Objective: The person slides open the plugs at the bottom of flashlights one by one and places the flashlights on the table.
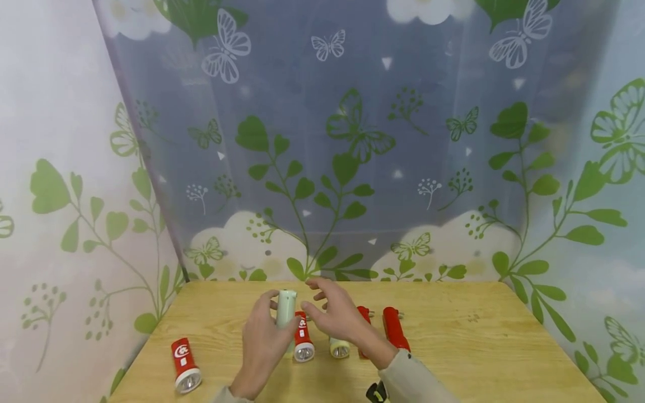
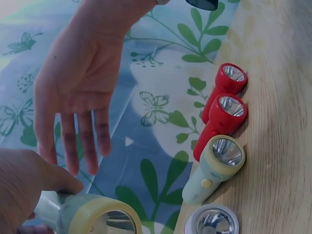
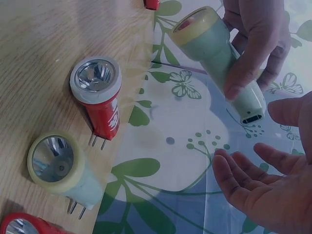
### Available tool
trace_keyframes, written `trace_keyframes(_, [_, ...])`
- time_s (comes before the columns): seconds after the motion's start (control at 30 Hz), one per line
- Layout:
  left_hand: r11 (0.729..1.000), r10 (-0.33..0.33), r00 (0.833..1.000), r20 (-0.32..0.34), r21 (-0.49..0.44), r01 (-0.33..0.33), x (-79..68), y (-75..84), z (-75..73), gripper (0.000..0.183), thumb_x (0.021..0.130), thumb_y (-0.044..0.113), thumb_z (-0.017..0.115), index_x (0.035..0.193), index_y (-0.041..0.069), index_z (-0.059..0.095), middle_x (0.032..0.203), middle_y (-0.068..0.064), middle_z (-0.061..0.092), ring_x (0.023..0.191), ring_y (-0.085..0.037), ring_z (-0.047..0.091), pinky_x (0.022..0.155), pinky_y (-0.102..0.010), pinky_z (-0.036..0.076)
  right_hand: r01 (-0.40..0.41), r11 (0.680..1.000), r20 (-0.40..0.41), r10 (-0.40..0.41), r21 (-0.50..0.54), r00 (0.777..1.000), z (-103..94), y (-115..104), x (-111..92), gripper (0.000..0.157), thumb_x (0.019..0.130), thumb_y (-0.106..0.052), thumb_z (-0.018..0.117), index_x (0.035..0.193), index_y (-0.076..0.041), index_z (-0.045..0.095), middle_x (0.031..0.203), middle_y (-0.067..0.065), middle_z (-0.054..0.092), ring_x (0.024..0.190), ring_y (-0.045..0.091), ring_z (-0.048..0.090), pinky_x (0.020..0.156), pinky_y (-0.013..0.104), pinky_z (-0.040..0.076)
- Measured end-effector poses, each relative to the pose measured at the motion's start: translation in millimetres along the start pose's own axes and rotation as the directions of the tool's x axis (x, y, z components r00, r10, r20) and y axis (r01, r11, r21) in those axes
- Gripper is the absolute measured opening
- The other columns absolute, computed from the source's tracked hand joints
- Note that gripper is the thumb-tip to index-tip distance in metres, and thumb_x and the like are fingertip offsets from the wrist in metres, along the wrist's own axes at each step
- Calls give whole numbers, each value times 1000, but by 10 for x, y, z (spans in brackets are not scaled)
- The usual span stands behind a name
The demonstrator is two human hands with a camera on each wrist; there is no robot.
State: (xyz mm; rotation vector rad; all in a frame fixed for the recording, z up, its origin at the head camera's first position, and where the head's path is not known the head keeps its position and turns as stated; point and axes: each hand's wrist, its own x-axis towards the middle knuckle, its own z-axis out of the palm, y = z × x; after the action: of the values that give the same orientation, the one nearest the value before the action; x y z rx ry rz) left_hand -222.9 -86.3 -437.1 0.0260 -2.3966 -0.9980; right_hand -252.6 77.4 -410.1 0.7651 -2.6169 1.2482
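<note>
My left hand [image 1: 265, 341] grips a pale green flashlight [image 1: 286, 307] above the table. In the right wrist view, the held flashlight [image 3: 217, 58] is tilted, its yellow-rimmed head up and left and a dark slot in its tail end. Close to that tail end is my right hand [image 1: 336, 313], palm turned toward it, fingers loosely spread and holding nothing. Below the hands stretches a row: a red flashlight with a white head [image 1: 303, 341], another pale green flashlight [image 1: 340, 348] and two all-red flashlights, the right one [image 1: 395, 329] partly behind the sleeve.
Apart from the row, another red flashlight with a white head [image 1: 183, 364] lies at the table's left side. Metal plug prongs [image 3: 76, 208] stick out of the green flashlight's tail. The wooden table [image 1: 468, 336] ends against a leaf-and-butterfly curtain [image 1: 322, 168].
</note>
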Motion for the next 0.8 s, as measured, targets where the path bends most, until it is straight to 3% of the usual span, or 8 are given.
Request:
trace_keyframes(0.27, [997,66,997,-44,-29,-67,-18,24,25,57,65,35,77,113,15,53,90,2,62,56,-3,55,49,-18,42,24,1000,34,-24,6,999,54,-87,33,45,88,-37,54,130,-23,42,126,1,51,104,20,58,78,26,49])
trace_keyframes(0.47, [991,121,989,-80,-44,-125,-12,33,47,49,68,31,73,111,15,54,89,2,61,56,-2,55,49,-17,42,55,998,52,-56,20,997,79,-135,65,40,90,-37,51,128,-28,43,127,-3,51,104,21,57,77,28,50])
trace_keyframes(0.6, [989,133,987,-89,-59,-139,-24,37,40,47,67,27,72,110,15,55,88,2,61,55,-3,55,49,-17,42,49,998,76,-52,36,996,112,-149,89,38,90,-39,49,127,-33,42,126,-11,50,103,14,56,77,26,50])
trace_keyframes(0.8, [989,134,987,-91,-53,-139,-41,43,36,45,69,25,71,109,14,55,88,1,62,57,-5,53,49,-17,42,68,996,75,-73,64,995,147,-160,108,34,91,-37,48,125,-35,43,122,-12,51,97,9,55,79,27,50])
